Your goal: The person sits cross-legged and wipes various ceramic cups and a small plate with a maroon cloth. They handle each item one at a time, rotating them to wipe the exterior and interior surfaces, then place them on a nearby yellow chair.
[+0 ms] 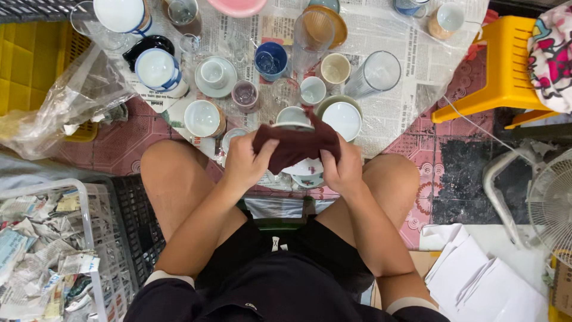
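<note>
Cloth (296,145), dark maroon, fills both grips: the left hand (243,162) pinches one bunched end with thumb over fingers, and the right hand (341,169) closes around the other end, so neither grip is free. Under the cloth sits a white dish (305,170) with a small coloured pattern on its rim, only partly in view between the two hands and just above the knees. By the look of it this is the wiping step, the cloth being worked over the dish while it is held off the floor. The next move seems to call for a steady hold on the dish's rim and a turn of the piece inside the cloth, with care not to knock the crowded ware just ahead.

Beyond the hands, newspaper under clear plastic (381,36) covers the tiled floor and carries cups, bowls and glasses: a white bowl (342,120) just beside the cloth, a blue cup (271,60), a tall glass (375,74). A crate of crumpled newspaper (42,256) stands to the left, and a yellow stool (503,65) and a fan (551,206) to the right.
</note>
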